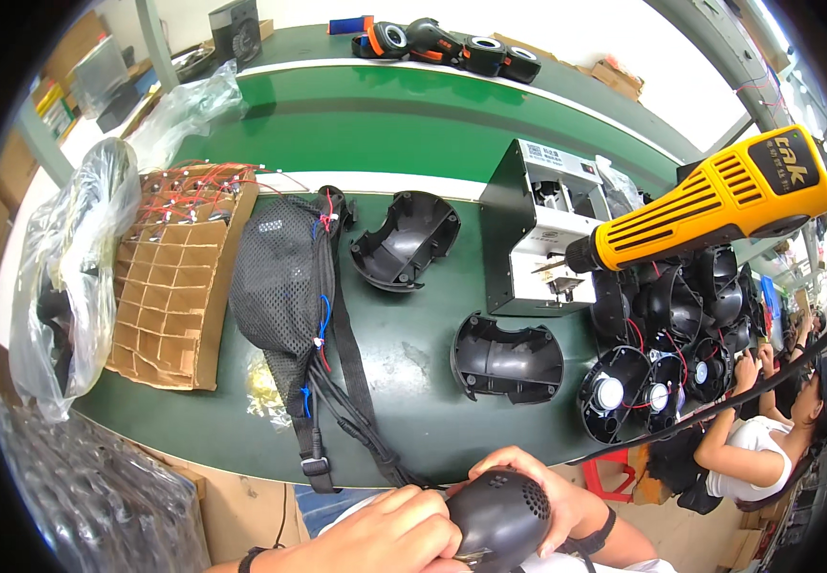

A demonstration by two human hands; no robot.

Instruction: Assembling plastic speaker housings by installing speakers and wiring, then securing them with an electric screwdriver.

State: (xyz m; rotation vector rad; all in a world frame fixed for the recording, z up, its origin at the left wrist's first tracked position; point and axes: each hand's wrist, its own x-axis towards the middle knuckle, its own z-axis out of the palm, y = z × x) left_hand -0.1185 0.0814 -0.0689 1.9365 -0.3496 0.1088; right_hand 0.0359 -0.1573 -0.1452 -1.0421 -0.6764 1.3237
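Observation:
A rounded black plastic speaker housing (501, 516) with a patch of small round holes is held close to my body, below the table's front edge. My right hand (552, 492) wraps round its far and right sides, thumb and fingers closed on it. On its left side my left hand (399, 530) presses with curled fingers; its fingertips are partly hidden, and a small thin light bit shows beside them. Two open black housing halves lie on the table, one nearer (507, 359) and one farther back (407, 241). Left of them lies a black mesh pouch (284, 277) with straps and cables.
A yellow electric screwdriver (719, 201) hangs at the right, before a screw feeder (547, 234). Housings with speakers (614, 392) crowd the right side. A cardboard divider box (160, 301) with red wires and plastic bags (74, 286) stand left. A co-worker (757, 439) sits right.

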